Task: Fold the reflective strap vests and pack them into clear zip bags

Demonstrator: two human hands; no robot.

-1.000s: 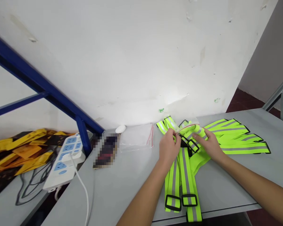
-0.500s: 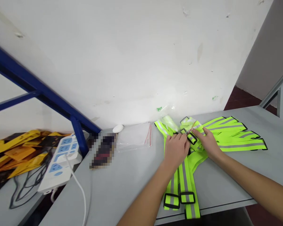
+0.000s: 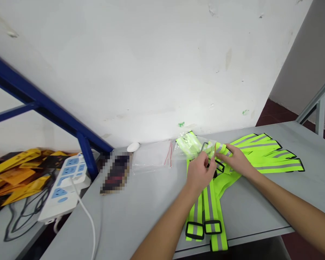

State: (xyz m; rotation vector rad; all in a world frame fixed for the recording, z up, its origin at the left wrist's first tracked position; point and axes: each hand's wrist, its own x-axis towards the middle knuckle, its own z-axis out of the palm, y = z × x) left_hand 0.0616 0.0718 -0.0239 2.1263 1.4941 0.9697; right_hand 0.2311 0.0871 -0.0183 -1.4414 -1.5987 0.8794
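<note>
Grip: left hand (image 3: 199,174) has thumb and fingers pinched on the mouth of the clear plastic zip bag with red seal line (image 3: 191,144), near the back edge of the grey table (image 3: 141,202). The right hand (image 3: 235,161) has fingertips closed on the folded neon-yellow reflective strap (image 3: 224,149), whose end is partly inside the bag. Best to hold the mouth wide, feed the fold flat and keep the black plastic buckle (image 3: 219,166) from snagging. Loose straps (image 3: 271,159) fan out to the right.

Single view, head-worn camera: positioned above near edge of grey table (image 3: 141,206), facing forward and down toward white wall (image 3: 151,72) behind table; close range; frame tilted.
</note>
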